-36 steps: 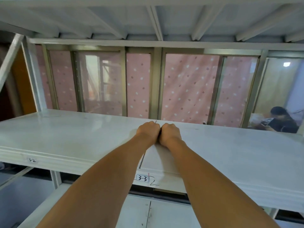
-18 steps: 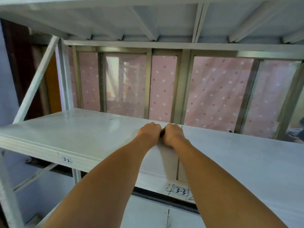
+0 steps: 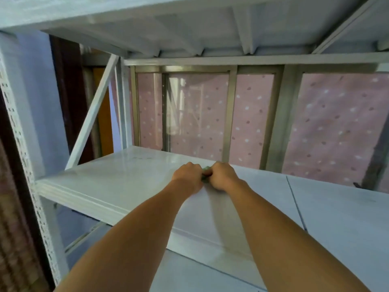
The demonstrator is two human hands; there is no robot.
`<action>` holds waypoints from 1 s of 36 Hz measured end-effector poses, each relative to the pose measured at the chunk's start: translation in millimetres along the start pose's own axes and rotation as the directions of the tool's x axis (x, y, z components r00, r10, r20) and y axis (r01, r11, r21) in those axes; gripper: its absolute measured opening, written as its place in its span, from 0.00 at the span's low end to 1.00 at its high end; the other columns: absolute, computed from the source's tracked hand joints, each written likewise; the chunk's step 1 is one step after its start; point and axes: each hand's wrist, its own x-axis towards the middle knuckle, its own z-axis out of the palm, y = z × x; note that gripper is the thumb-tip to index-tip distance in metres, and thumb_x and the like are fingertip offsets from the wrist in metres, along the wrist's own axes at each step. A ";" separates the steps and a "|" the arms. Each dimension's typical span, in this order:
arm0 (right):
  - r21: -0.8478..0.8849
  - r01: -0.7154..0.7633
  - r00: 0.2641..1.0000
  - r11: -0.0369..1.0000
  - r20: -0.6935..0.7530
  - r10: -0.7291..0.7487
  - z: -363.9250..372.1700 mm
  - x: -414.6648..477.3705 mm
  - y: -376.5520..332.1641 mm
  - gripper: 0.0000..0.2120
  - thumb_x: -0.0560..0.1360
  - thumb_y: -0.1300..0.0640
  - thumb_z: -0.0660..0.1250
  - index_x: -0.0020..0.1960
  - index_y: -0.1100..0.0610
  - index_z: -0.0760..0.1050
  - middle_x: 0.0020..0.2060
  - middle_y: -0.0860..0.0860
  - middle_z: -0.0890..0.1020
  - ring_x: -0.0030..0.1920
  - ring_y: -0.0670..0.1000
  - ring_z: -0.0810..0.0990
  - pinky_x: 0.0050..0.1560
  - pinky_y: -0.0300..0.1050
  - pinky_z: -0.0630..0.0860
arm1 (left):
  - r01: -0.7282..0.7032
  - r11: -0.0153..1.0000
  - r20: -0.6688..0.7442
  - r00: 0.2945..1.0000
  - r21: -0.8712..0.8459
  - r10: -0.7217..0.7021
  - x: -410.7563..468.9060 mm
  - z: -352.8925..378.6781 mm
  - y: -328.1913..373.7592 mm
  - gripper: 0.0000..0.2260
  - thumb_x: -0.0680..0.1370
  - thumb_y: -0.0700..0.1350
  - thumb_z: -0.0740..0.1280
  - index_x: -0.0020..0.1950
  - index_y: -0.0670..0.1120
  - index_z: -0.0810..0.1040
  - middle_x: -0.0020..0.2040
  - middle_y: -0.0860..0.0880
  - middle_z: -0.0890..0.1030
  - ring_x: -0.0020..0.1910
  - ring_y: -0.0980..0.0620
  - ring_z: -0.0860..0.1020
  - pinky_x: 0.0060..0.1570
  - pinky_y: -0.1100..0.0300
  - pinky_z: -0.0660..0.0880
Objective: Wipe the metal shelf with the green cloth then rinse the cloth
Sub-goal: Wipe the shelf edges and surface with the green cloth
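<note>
The white metal shelf spans the view at chest height. Both my arms reach across it toward its back edge. My left hand and my right hand sit side by side on the shelf surface, fingers curled down. A small sliver of the green cloth shows in the gap between the two hands; the rest of it is hidden under them. Both hands press on the cloth.
A perforated white upright post and a diagonal brace stand at the shelf's left end. Another shelf deck hangs overhead. Behind the shelf is a metal-framed window with a pink dotted curtain. A lower shelf shows beneath.
My hands have slid leftward along the shelf toward its left end, still together. The view has turned left with them, and a bit of green cloth now shows between the hands.
</note>
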 end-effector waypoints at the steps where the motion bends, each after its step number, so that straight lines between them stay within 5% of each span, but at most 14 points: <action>1: 0.003 0.012 1.000 1.000 0.011 -0.012 6.7 6.4 -10.4 0.12 0.76 0.50 0.70 0.55 0.54 0.84 0.54 0.57 0.83 0.51 0.58 0.80 0.48 0.44 0.74 | 0.016 1.000 0.002 1.000 -0.003 -0.016 1.0 -0.1 -13.9 0.14 0.80 0.44 0.59 0.63 0.43 0.75 0.60 0.42 0.77 0.58 0.42 0.77 0.52 0.53 0.74; 10: 0.028 0.101 0.992 0.994 0.070 -0.103 63.1 68.0 -94.7 0.15 0.73 0.48 0.72 0.57 0.52 0.84 0.53 0.55 0.83 0.49 0.57 0.81 0.53 0.47 0.79 | 0.110 0.992 -0.004 0.994 0.068 -0.110 16.6 -5.3 -121.0 0.15 0.81 0.47 0.60 0.65 0.43 0.75 0.61 0.42 0.77 0.59 0.41 0.77 0.55 0.52 0.75; 21: 0.128 0.249 0.955 0.960 0.134 -0.266 113.9 124.2 -170.0 0.13 0.76 0.52 0.70 0.59 0.45 0.83 0.61 0.48 0.83 0.59 0.55 0.79 0.64 0.45 0.73 | 0.206 0.977 -0.052 0.978 0.054 -0.203 29.8 -2.5 -220.2 0.12 0.80 0.47 0.61 0.61 0.44 0.77 0.55 0.44 0.80 0.52 0.45 0.79 0.46 0.55 0.74; 36: 0.153 0.398 0.897 0.905 0.141 -0.418 160.4 173.5 -242.8 0.13 0.78 0.58 0.68 0.61 0.52 0.83 0.61 0.52 0.83 0.58 0.57 0.79 0.61 0.43 0.71 | 0.276 0.955 -0.142 0.955 0.107 -0.261 49.4 4.9 -304.2 0.11 0.80 0.44 0.61 0.59 0.43 0.78 0.55 0.44 0.80 0.53 0.43 0.81 0.47 0.55 0.76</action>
